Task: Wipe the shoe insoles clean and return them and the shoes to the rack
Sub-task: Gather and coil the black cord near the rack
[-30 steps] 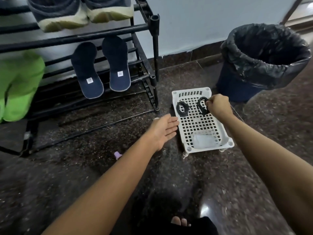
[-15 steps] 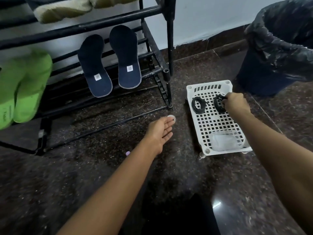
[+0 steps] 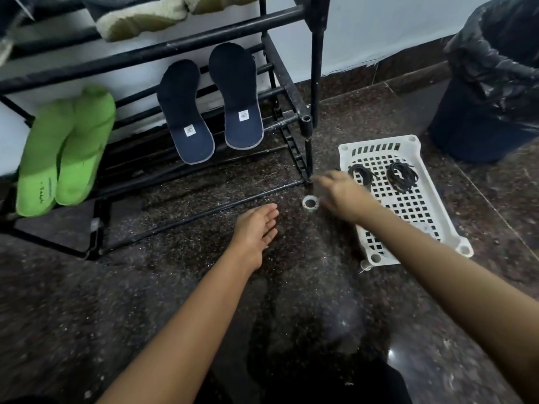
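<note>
Two navy insoles [image 3: 186, 112] [image 3: 236, 96] lean side by side on the middle bars of the black shoe rack [image 3: 180, 46]. Two green insoles [image 3: 62, 147] lean on the same level at the left. Pale-soled shoes [image 3: 140, 16] sit on the shelf above. My left hand [image 3: 256, 230] hovers over the floor in front of the rack, fingers straight, holding nothing. My right hand [image 3: 342, 195] reaches left, blurred, above a small white ring-shaped cap [image 3: 310, 203] on the floor by the rack's corner post; fingers extended, nothing in it.
A white perforated plastic tray [image 3: 414, 205] lies on the floor at the right with two coiled black shoelaces [image 3: 361, 174] [image 3: 402, 176] on it. A dark bin lined with a black bag [image 3: 493, 91] stands at the far right. The floor is dark speckled stone.
My right hand let go of the right lace coil on the tray and swung left toward the white ring. My left hand drifted slightly left. The view shifted right and down.
</note>
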Tool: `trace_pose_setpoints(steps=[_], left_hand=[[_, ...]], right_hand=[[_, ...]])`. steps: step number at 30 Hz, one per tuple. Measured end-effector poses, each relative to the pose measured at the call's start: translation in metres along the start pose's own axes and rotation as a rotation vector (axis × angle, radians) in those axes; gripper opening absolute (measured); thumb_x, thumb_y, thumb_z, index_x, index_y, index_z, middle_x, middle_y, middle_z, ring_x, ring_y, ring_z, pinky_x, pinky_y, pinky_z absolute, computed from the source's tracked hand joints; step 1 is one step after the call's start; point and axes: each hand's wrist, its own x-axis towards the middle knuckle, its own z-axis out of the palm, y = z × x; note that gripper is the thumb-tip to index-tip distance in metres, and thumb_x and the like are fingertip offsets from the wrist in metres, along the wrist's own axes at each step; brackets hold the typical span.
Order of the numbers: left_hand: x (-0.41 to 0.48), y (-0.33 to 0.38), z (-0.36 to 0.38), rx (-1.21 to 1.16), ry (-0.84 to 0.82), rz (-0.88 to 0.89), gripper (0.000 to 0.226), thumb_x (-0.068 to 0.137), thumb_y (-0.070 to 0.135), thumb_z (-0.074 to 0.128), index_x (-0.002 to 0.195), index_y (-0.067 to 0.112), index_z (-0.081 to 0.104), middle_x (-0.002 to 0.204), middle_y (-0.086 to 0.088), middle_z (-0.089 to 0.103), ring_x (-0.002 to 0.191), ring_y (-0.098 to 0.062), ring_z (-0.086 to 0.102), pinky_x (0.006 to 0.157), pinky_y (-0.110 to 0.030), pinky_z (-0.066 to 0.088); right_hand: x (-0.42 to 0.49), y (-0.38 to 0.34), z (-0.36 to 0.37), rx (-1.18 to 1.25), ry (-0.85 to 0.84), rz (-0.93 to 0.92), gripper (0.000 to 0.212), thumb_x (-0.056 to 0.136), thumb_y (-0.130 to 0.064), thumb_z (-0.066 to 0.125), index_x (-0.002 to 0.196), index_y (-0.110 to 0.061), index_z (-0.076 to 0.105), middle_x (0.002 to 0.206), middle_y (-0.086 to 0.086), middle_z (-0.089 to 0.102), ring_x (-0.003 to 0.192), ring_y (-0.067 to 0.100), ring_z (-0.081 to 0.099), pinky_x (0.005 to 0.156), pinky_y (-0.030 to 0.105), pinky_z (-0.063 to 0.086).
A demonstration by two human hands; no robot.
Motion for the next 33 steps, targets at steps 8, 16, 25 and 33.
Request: trace_pose_setpoints(steps=[8,16,25,33], left_hand=[[0.004,-0.012,-0.004,0.026,0.013,-0.028,0.015,0.097,0.02,0.056,0.105,0.016,0.069,0.109,-0.001,0.07,0.107,-0.014,0.061,0.078,-0.023,0.05],[0.004,-0.023,0.008,0.036,-0.045,-0.036,0.014,0.098,0.019,0.055,0.102,0.016,0.068,0.109,-0.002,0.07,0.108,-0.015,0.061,0.08,-0.024,0.05],[0.002,-0.037,0.018,0.031,-0.065,-0.054,0.012,0.098,0.02,0.056,0.1,0.017,0.068,0.109,-0.001,0.07,0.106,-0.013,0.061,0.082,-0.024,0.05],[0.006,-0.022,-0.01,0.011,0.049,0.054,0.015,0.1,0.017,0.052,0.1,0.019,0.067,0.103,0.002,0.069,0.098,-0.01,0.062,0.083,-0.025,0.05]], right_hand=[[-0.006,-0.036,0.055,-0.19,-0.231,0.154,0.048,0.099,-0.01,0.038,0.145,-0.022,0.033,0.15,0.02,0.021,0.129,0.037,0.029,0.101,0.044,0.042],[-0.04,-0.026,0.008,-0.054,0.126,0.148,0.023,0.098,-0.019,0.047,0.12,-0.012,0.05,0.11,0.014,0.047,0.089,0.024,0.052,0.073,0.034,0.053],[-0.061,0.037,-0.011,-0.097,0.08,0.496,0.048,0.079,-0.034,0.073,0.112,-0.005,0.054,0.109,0.016,0.061,0.107,0.031,0.05,0.08,0.039,0.046],[-0.054,0.017,-0.01,-0.312,0.117,0.466,0.055,0.079,-0.042,0.07,0.114,-0.004,0.052,0.11,0.018,0.058,0.101,0.034,0.049,0.087,0.04,0.039]])
